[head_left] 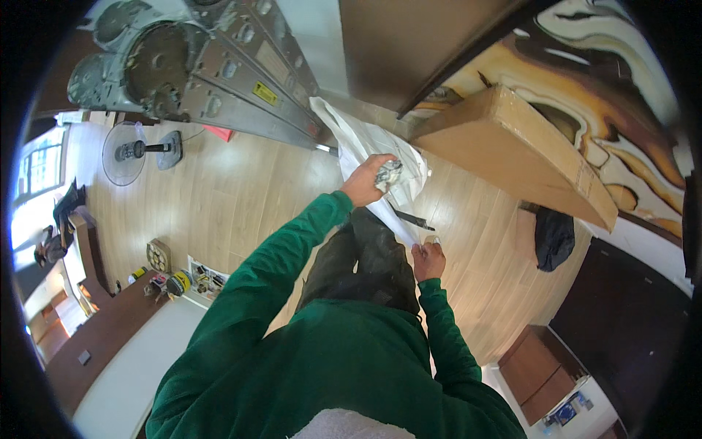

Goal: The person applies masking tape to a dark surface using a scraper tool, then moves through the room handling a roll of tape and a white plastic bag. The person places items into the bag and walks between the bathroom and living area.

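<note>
the person is looking straight down past a green sweater at both hands, which are working on a long white plastic sheet. the left hand is reaching out at arm's length, closing around a crumpled wad of grey-white material pressed against the sheet's upper part; it is probably gripping high so the sheet is hanging free. the right hand is sitting lower and closer to the body, pinching the sheet's lower end, fingers curled tight, which seems to be keeping the plastic stretched between the two hands. the sheet is running from near the ladder's foot down to the right hand, held in the air above the wooden floor. a thin dark tool, maybe a knife or marker, is showing just beside the sheet between the hands; i cannot tell if it is lying on the floor or held.

an aluminium ladder is slanting across the upper left, carrying a small yellow rectangular label on its rail. a long brown cardboard box, taped at the end, is leaning at the right beneath a swirled brown and white wall. a dark bag is lying below it. a standing fan is resting on the floor at left, and small tools are lying scattered by a white counter.
</note>
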Demonstrator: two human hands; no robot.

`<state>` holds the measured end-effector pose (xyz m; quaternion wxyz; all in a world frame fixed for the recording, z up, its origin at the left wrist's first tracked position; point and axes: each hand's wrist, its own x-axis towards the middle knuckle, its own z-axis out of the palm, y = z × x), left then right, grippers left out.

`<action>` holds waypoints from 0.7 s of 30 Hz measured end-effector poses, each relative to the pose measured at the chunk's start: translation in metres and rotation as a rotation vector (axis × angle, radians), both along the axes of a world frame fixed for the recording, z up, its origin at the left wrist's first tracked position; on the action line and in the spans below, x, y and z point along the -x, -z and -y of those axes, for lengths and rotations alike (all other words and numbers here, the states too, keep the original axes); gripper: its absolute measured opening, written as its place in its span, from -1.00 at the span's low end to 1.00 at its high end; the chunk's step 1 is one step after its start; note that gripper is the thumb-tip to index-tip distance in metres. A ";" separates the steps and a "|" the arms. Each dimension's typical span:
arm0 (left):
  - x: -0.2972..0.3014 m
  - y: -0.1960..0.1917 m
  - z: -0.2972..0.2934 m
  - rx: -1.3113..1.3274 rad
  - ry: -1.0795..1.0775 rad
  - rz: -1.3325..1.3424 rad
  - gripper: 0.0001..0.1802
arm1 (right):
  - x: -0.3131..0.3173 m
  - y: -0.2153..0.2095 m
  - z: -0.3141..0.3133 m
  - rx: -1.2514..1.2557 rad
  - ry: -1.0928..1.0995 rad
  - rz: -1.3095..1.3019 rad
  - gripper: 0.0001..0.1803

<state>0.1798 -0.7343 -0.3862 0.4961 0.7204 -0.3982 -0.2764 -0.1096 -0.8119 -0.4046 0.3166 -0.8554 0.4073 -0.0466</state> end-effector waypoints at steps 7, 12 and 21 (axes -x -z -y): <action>0.001 0.029 -0.036 -0.259 0.173 -0.037 -0.41 | -0.003 0.005 0.010 -0.022 0.054 0.016 -0.72; -0.009 0.047 -0.023 -0.479 0.150 -0.010 -0.50 | 0.002 0.004 -0.004 -0.026 0.006 -0.012 -0.75; -0.046 0.152 -0.003 -0.928 0.221 0.214 -0.61 | -0.002 0.001 -0.034 -0.060 -0.030 -0.041 -0.79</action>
